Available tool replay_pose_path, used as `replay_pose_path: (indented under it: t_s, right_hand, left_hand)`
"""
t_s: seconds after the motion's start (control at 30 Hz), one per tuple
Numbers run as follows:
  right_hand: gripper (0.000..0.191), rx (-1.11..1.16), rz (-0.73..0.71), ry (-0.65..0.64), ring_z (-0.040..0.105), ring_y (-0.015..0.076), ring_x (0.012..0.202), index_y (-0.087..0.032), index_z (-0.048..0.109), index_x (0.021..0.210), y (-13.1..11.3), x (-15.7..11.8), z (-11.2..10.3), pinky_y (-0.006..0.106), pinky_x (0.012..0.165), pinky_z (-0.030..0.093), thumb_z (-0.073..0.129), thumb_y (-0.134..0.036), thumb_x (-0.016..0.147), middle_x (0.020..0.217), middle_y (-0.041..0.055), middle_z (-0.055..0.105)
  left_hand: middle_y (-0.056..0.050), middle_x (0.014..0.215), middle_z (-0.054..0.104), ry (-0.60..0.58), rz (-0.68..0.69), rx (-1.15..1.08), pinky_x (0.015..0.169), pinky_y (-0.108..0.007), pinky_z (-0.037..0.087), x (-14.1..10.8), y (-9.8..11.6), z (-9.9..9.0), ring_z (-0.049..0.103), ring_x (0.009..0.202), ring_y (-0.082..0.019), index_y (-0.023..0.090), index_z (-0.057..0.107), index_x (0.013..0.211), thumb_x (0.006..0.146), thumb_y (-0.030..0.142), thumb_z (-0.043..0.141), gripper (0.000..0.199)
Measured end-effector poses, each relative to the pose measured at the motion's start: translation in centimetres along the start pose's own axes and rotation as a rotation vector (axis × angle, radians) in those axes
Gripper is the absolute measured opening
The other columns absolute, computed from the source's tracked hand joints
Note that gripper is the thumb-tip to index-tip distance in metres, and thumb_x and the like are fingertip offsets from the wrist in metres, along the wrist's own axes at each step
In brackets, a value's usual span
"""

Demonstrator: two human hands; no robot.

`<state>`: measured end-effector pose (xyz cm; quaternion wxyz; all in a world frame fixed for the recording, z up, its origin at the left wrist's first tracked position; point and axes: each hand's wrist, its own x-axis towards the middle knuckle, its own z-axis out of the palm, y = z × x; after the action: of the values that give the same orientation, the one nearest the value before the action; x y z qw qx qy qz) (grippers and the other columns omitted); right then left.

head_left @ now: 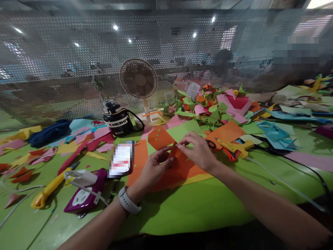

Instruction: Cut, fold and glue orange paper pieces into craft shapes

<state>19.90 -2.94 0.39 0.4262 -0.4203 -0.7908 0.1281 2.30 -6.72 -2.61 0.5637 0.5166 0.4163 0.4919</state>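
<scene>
Both hands meet over orange sheets (192,172) on the green table. My left hand (156,165), with a white watch on its wrist, has its thumb and fingers round the lower left of a small folded orange paper (175,155). At that paper's top edge, the thumb and fingertips of my right hand (195,147) are pinched together. Just behind lies an orange piece with small cut-outs (160,136). The yellow glue gun (235,147) rests right of my right hand, beside dark-handled scissors (211,144).
A phone (121,159), a purple power strip (87,194) and a yellow cutter (50,187) lie left. Behind stand a black bottle (117,119) and a fan (139,79). Paper scraps (208,104) are heaped at the back. Cables cross both sides.
</scene>
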Motion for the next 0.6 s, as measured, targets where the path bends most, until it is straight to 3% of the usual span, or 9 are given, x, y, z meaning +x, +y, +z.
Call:
replay_pose_path:
  t_s: [0.3, 0.47, 0.6]
  right_hand:
    - [0.005, 0.005, 0.031, 0.041, 0.057, 0.0169, 0.079, -0.02, 0.064, 0.076, -0.24, 0.0, 0.04, 0.033, 0.078, 0.041, 0.067, -0.021, 0.079, 0.083, 0.0029, 0.06]
    - [0.004, 0.17, 0.107, 0.052, 0.056, 0.016, 0.075, -0.02, 0.062, 0.073, -0.28, 0.28, -0.34, 0.032, 0.075, 0.045, 0.063, -0.021, 0.077, 0.081, 0.0023, 0.058]
    - [0.012, 0.364, 0.256, 0.074, 0.058, 0.0166, 0.079, -0.019, 0.059, 0.08, -0.16, 0.44, -0.21, 0.031, 0.072, 0.047, 0.063, -0.03, 0.077, 0.084, 0.0029, 0.061]
  left_hand:
    - [0.0, 0.076, 0.065, -0.006, -0.019, -0.034, 0.071, -0.032, 0.054, -0.13, 0.28, 0.11, 0.063, 0.07, -0.014, 0.017, 0.063, 0.111, 0.071, 0.032, 0.077, 0.045]
    - [-0.001, 0.079, 0.067, 0.0, -0.044, -0.068, 0.07, -0.03, 0.053, -0.39, 0.68, 0.22, 0.063, 0.07, -0.014, 0.017, 0.061, 0.112, 0.07, 0.031, 0.078, 0.047]
    - [0.001, 0.077, 0.065, 0.002, -0.05, -0.054, 0.067, -0.028, 0.052, -0.51, 0.89, 0.29, 0.061, 0.069, -0.012, 0.019, 0.062, 0.111, 0.07, 0.03, 0.078, 0.046]
